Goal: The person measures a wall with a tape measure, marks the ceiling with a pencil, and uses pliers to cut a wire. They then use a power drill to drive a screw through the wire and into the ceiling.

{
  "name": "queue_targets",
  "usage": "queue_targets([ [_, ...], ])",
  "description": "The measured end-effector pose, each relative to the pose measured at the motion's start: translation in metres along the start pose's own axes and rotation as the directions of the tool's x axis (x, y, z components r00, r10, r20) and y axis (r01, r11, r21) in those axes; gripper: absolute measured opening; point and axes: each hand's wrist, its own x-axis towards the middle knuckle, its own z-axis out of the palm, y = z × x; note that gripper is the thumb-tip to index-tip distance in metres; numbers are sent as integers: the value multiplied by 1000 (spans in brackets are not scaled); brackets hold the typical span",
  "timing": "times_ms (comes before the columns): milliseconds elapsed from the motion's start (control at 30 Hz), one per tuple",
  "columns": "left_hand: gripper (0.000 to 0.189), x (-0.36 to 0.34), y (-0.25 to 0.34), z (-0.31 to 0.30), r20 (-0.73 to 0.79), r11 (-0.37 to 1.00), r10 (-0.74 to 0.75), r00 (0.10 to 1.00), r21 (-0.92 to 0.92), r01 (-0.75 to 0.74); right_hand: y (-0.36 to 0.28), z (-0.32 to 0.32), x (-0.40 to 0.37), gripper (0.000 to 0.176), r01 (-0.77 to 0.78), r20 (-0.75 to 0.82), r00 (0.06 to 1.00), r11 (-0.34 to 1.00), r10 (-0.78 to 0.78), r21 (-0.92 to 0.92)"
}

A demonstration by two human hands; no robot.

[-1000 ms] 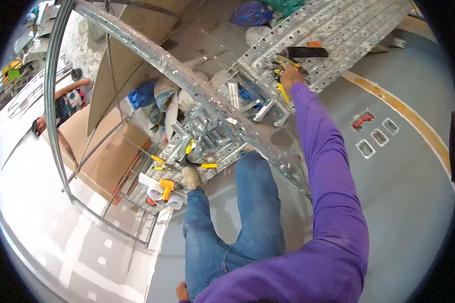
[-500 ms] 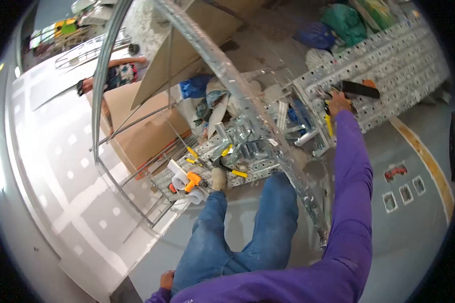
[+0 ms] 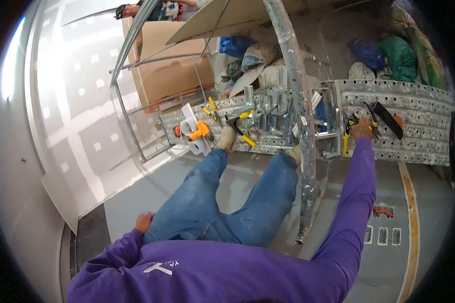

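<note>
My right hand (image 3: 362, 129) reaches down to the perforated metal scaffold plank (image 3: 414, 146) on the right. Its fingers are curled in among yellow-and-black hand tools, and what they grip is hidden. Beside it lie a long black blade-like tool (image 3: 388, 121) and a yellow-handled tool (image 3: 346, 142). My left hand (image 3: 144, 222) rests at my thigh with its fingers curled and nothing visible in them. On the left plank, near my foot, are a hammer (image 3: 241, 132) with a yellow-and-black handle, an orange power tool (image 3: 199, 131) and white rolls (image 3: 188, 126).
A paint-spattered scaffold post (image 3: 299, 91) stands between the two planks. Cut metal channel pieces (image 3: 273, 106) lie beside it. Full bags (image 3: 397, 55) sit behind the right plank. Another person (image 3: 174, 11) stands beyond a large brown board (image 3: 172, 81). The grey wall has cut-out boxes (image 3: 383, 236).
The view has turned and shifted, so the planks lie more level and more of my body shows. My right hand stays among the tools; my left hand stays at my thigh.
</note>
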Motion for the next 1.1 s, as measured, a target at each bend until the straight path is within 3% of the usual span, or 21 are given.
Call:
queue_targets([
  [67,37,-3,10,-4,3,998,-49,999,-41,50,17,24,24,47,31,-45,998,1000,-31,2],
  [167,36,-6,40,-21,25,970,-180,983,-161,181,1,-4,-3,46,50,43,998,986,-43,-159],
  [200,36,-7,46,-23,35,954,-212,977,-211,214,7,5,-5,47,60,-31,997,983,-66,-171],
  [233,36,-11,49,-23,41,932,-249,968,-263,251,-2,-9,-15,48,51,-2,999,980,-53,-191],
  [300,35,-14,27,-16,21,970,-183,983,-161,184,-19,-36,-38,49,38,54,998,973,-26,-229],
  [400,35,-15,13,-4,-10,983,-121,993,-144,118,3,-26,-37,50,72,2,997,993,-72,-92],
  [500,34,-1,-1,-1,-3,990,-64,998,-123,63,27,-17,-61,44,132,-283,945,983,-164,-128],
  [633,31,-10,-8,4,-73,993,-62,995,-103,55,30,-44,-100,27,155,-158,974,986,-163,-63],
  [733,27,8,-27,8,-115,962,265,957,98,-255,38,-44,-131,24,195,-328,932,977,-156,89],
  [767,20,19,-40,4,-96,952,270,958,178,-251,34,-49,-141,24,91,-327,944,990,-52,106],
  [800,21,31,-3,-35,57,991,-70,996,-114,76,27,-51,-154,24,-3,-316,948,993,40,117],
  [833,24,49,-14,-41,-151,980,182,972,108,-167,18,-64,-174,26,14,-279,959,977,47,214],
  [867,28,57,13,-78,-56,910,50,997,-409,-69,7,-82,-193,28,30,-237,970,950,47,310],
  [900,34,66,40,-115,41,588,-83,996,-804,82,-7,-94,-212,31,4,-260,964,970,61,244],
  [933,36,78,43,-133,39,400,-53,998,-915,57,-20,-105,-230,33,-29,-294,952,983,82,179],
  [1000,35,98,56,-171,26,27,38,999,-999,25,-20,-107,-252,35,82,-397,918,964,26,254],
  [1100,35,112,61,-216,2,-145,72,997,-989,12,-56,-129,-297,33,-51,-433,893,983,124,175],
])
